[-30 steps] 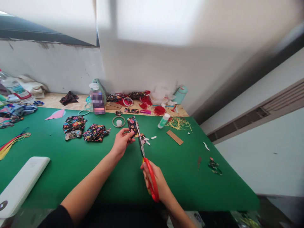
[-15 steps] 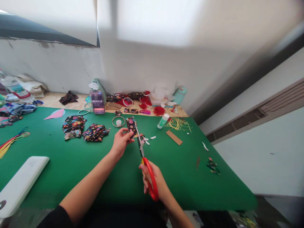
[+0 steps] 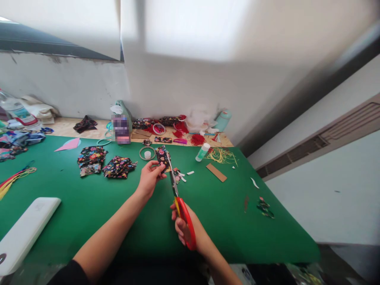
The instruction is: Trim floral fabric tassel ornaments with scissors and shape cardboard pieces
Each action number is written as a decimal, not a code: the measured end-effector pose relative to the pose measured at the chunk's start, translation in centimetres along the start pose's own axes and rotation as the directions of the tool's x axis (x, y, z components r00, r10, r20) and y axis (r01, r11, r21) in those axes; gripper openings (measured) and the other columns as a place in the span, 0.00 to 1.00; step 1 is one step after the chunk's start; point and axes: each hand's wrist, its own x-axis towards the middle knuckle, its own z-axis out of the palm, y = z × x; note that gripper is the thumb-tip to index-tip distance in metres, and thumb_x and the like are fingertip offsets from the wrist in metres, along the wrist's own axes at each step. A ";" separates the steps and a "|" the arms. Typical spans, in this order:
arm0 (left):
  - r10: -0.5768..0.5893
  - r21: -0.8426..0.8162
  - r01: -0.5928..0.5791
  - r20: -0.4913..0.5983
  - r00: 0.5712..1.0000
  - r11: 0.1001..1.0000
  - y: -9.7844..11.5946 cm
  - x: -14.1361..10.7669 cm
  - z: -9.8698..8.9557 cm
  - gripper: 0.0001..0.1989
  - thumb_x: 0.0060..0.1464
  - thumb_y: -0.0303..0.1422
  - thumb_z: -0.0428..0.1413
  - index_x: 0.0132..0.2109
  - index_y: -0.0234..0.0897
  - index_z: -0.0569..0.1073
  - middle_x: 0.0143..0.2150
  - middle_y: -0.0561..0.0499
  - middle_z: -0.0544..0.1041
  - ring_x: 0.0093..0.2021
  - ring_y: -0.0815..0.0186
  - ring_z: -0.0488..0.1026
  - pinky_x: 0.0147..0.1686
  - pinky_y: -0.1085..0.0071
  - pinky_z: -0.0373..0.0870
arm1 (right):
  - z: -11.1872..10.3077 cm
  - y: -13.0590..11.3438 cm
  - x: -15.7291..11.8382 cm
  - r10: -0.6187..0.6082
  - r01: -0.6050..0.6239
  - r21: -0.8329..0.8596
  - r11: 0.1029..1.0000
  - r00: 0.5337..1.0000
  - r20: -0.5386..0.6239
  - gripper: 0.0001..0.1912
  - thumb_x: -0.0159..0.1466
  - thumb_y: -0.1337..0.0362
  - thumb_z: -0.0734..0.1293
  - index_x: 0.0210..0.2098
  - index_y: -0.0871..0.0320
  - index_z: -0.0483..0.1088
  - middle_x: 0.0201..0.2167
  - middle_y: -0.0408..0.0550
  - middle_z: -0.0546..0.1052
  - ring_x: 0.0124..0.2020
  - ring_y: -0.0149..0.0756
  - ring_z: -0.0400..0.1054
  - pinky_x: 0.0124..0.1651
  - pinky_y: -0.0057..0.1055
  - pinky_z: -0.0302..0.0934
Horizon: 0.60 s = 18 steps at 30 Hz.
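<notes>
Between its thumb and fingers, my left hand [image 3: 151,178] pinches a dark floral fabric piece [image 3: 162,155] over the green table mat [image 3: 118,221]. My right hand [image 3: 190,225] is wrapped round the handles of red-handled scissors [image 3: 187,223]. The scissor blades point forward and lie along the right edge of the fabric. Small fabric and white scraps [image 3: 181,176] lie just right of the blades. Left of my left hand sit two dark floral fabric bundles [image 3: 91,158], [image 3: 118,167]. A grey ring [image 3: 147,153] with a small white cap inside it lies behind my left hand.
A glue stick [image 3: 203,152], yellow cords [image 3: 222,155] and a brown card strip [image 3: 216,172] lie to the right. At the left are a white device [image 3: 29,233] and tassels [image 3: 14,182]. Red threads, a tissue pack and a teal bottle [image 3: 223,120] line the back.
The fingers of my right hand have shifted on the scissor handles, and the scissors have moved slightly left. My left hand still holds the fabric, with little movement.
</notes>
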 end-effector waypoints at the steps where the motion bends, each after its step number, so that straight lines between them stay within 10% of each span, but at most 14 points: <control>1: 0.004 0.003 -0.004 -0.005 1.000 1.000 0.1 0.0 0.0 0.25 0.28 0.38 0.69 0.33 0.35 0.66 0.22 0.57 0.73 0.17 0.76 0.68 0.21 0.78 0.65 | 0.0 0.2 0.0 -0.007 0.007 0.012 1.000 1.000 0.007 0.37 0.44 0.34 0.67 0.41 0.54 0.58 0.29 0.36 0.62 0.12 0.15 0.49 0.08 0.18 0.49; 18: 0.007 0.121 -0.022 0.131 0.991 0.992 0.0 -1.5 0.1 0.22 0.34 0.39 0.67 0.33 0.34 0.66 0.21 0.55 0.74 0.17 0.73 0.69 0.19 0.78 0.61 | -0.9 1.1 -0.2 -0.112 0.109 -0.096 0.989 0.993 -0.023 0.42 0.45 0.29 0.60 0.46 0.53 0.59 0.34 0.42 0.65 0.15 0.18 0.53 0.13 0.21 0.56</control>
